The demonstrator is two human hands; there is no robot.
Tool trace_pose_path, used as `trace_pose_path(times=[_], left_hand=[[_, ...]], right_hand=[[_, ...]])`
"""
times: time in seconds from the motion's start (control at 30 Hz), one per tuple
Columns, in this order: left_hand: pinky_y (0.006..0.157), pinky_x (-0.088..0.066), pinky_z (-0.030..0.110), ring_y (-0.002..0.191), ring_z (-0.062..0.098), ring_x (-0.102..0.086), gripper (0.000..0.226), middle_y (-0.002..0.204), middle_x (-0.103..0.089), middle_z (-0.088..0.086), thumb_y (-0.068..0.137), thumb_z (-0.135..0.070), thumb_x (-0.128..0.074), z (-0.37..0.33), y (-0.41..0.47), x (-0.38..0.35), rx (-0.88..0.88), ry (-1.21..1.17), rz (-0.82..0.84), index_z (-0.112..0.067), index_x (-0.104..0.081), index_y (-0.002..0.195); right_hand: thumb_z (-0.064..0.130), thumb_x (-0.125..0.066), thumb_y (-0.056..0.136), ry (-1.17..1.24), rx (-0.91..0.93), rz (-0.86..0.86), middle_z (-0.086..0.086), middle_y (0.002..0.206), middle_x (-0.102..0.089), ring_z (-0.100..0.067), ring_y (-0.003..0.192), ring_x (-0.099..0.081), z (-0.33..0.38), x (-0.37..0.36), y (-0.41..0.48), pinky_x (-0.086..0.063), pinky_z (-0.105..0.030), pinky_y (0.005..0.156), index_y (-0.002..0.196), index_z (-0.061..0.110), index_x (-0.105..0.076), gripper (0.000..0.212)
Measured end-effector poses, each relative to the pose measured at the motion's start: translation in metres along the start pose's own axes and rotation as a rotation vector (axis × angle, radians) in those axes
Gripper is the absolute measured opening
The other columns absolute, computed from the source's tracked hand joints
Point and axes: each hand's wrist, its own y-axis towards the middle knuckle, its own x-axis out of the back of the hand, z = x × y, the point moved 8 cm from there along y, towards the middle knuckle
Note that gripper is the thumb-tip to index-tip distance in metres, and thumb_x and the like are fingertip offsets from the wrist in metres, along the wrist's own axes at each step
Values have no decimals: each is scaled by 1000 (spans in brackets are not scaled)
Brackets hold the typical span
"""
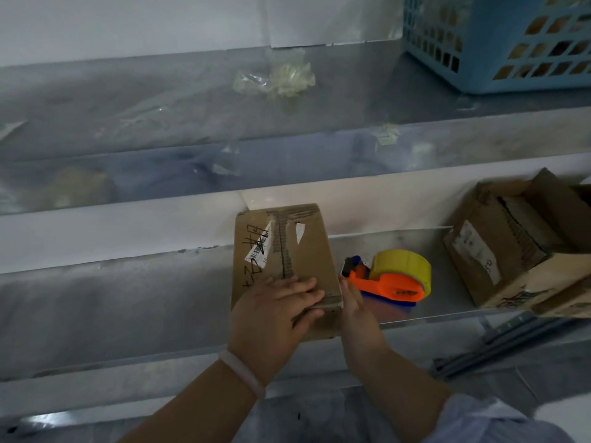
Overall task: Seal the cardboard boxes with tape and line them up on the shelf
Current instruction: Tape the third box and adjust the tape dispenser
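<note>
Head view, tape dispenser (398,278) beside box (303,251)

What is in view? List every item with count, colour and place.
flat cardboard box: 1, brown, middle of the lower shelf
tape dispenser: 1, orange with a yellow roll, just right of the flat box
open cardboard box: at least 1, brown, right end of the lower shelf
basket: 1, blue, upper shelf, top right
clear plastic scraps: several, see-through, upper shelf
shelf: grey metal, two levels visible
bracelet: 1, white, left wrist
sleeve: 1, light blue, right arm
left hand: flat on the flat box's near end
right hand: fingers straight against the flat box's right near corner
</note>
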Motion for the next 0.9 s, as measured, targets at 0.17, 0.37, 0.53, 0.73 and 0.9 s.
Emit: trace_pose_path(times=[0.17, 0.37, 0.53, 0.73, 0.9], left_hand=[[97, -48, 36, 113, 7, -61, 31, 120, -66, -16, 86, -45, -60, -3, 1, 3, -35, -15, 43, -32, -71, 112], [97, -49, 32, 115, 9, -59, 28, 123, -65, -8, 87, -32, -67, 13, 1, 8, -24, -95, 128, -22, -72, 112], [88, -56, 39, 104, 17, -67, 28, 103, -74, -4, 82, -38, -64, 5, 7, 14, -236, 65, 111, -19, -77, 98], [98, -48, 43, 112, 18, -63, 38, 114, -70, -6, 86, -42, -51, 34, -12, 23, -406, 156, 91, -20, -73, 108], [107, -37, 36, 122, 18, -56, 42, 123, -66, -2, 87, -41, -55, 43, -10, 21, -373, 102, 114, -16, -69, 117]], right_hand=[[18, -43, 102, 154, 1, -42, 3, 124, -59, -4, 108, -58, 9, 13, 6, -49, -28, 94, 122, 33, -51, 26], [45, -51, 94, -509, 710, -35, 6, 133, -56, -10, 124, -47, 68, 21, -22, -36, -24, 106, 120, 29, -66, 34], [36, -69, 82, -711, 889, -40, 0, 117, -69, -21, 100, -61, 91, 18, -24, -50, -34, 89, 102, 20, -77, 27], [32, -59, 89, -785, 955, 98, 0, 130, -61, -22, 110, -60, 84, 18, -29, -43, -31, 100, 117, 17, -70, 34], [30, -61, 89, -793, 899, 137, 2, 136, -56, -21, 116, -57, 82, 20, -23, -39, -30, 103, 125, 17, -64, 38]])
